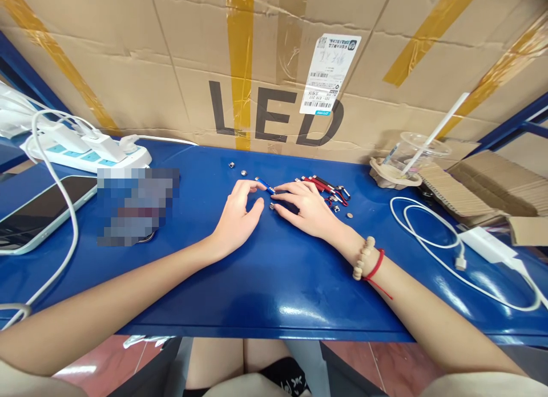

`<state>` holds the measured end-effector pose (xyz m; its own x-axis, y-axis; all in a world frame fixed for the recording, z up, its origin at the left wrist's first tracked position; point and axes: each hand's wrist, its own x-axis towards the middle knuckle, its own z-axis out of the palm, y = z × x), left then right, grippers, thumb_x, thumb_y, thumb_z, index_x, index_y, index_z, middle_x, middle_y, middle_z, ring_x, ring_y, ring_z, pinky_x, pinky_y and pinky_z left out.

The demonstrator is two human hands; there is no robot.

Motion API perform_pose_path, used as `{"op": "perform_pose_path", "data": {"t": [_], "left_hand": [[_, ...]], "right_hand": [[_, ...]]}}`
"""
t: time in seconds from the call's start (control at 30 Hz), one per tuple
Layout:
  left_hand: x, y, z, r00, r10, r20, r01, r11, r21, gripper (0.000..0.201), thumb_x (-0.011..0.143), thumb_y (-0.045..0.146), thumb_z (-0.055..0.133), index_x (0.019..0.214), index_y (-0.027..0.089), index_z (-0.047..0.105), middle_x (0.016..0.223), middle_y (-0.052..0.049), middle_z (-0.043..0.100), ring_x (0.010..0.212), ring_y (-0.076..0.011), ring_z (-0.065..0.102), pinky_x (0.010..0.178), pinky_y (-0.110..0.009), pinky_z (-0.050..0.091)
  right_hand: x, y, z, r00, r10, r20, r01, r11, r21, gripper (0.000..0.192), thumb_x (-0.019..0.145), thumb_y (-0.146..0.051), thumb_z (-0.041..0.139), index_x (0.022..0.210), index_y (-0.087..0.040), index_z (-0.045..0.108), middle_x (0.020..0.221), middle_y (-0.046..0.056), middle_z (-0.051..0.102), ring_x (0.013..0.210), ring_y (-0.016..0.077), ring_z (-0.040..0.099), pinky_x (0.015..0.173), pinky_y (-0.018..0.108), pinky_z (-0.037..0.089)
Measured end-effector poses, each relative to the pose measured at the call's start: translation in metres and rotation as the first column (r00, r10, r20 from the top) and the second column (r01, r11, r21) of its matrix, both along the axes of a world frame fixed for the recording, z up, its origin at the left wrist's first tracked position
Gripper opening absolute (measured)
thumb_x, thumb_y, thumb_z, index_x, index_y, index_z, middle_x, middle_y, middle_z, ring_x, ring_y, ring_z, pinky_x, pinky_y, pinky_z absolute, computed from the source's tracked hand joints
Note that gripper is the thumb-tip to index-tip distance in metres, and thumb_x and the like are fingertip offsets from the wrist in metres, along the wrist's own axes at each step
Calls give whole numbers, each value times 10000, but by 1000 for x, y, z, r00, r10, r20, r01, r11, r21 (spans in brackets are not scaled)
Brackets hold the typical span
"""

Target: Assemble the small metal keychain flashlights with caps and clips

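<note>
Hands [274,211] amid pens [325,187], caps [237,169]

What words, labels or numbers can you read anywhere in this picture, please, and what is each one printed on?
"LED": large dark letters on the cardboard sheet behind the blue table.
White shipping label stuck on that cardboard: barcodes and small print, too small to read.
Black fabric at the bottom edge: a small white mark, too blurred to read.
Pixelated patch on the table: nothing readable.
</note>
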<state>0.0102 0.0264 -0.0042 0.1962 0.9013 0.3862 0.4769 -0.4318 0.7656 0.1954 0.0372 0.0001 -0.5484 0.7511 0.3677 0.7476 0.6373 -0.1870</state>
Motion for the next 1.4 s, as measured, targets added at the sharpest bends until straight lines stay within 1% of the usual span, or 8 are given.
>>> {"op": "perform_pose_path", "data": {"t": [0.13,0.23,0.33,0.57,0.87,1.03,1.23,1.4], "left_hand": [[0,0,1,1000,9,-17,-9,1000,-7,218,820,174,438,1014,201,533,1093,-46,546,1063,-191,524,959,-369,385],[0,-1,1,1000,4,-26,-4,1000,-12,219,826,175,432,1018,203,533,1101,-48,542,1072,-190,520,957,-368,386],[0,-1,1,1000,1,-23,-1,1000,1,216,827,176,432,1018,196,531,1099,-53,541,1072,-191,519,959,-374,384],[0,0,1,1000,-2,-11,2,1000,-7,212,818,172,433,1003,197,534,1090,-55,542,1063,-191,522,961,-375,381],[1,-1,2,1000,3,-15,-3,1000,-11,204,814,176,436,989,208,535,1087,-44,549,1060,-191,528,965,-380,377],[0,-1,2,998,7,-63,-6,1000,19,251,807,145,430,1025,209,538,1109,-47,554,1082,-194,518,963,-377,385],[0,-1,2,987,-15,-158,28,996,79,333,822,178,481,1146,247,520,1206,-47,542,1153,-217,474,985,-409,372],[2,-2,2,983,-7,-181,23,996,88,147,856,271,515,956,230,614,1163,-43,574,1133,-225,485,998,-407,346]], "right_hand": [[0,-2,2,998,-58,-26,59,998,23,292,914,-343,434,1071,-214,644,1133,64,642,1060,210,548,976,412,312],[0,-4,2,999,-31,9,30,999,13,395,917,-385,420,1259,-223,535,1295,89,540,1179,226,479,1018,435,294],[1,-5,1,997,36,74,-33,998,-45,446,929,-425,377,1318,-234,482,1392,98,446,1285,235,388,1073,477,234],[1,-4,0,997,27,79,-23,998,-50,434,930,-426,375,1252,-194,550,1341,98,506,1266,235,417,1085,482,228],[7,6,-4,1000,-22,3,22,999,41,248,912,-251,446,994,-202,675,1050,57,676,1007,208,581,920,385,379],[9,6,-3,991,-34,-127,45,995,88,228,891,-200,457,979,-199,668,1001,46,691,941,196,608,851,352,429],[1,-7,5,947,-11,-322,55,990,129,251,899,-310,472,1040,-216,657,973,44,696,904,181,621,877,353,455],[-5,-16,9,923,52,-380,-11,994,110,259,894,-354,488,1046,-232,658,992,43,698,917,186,630,899,367,463]]}}
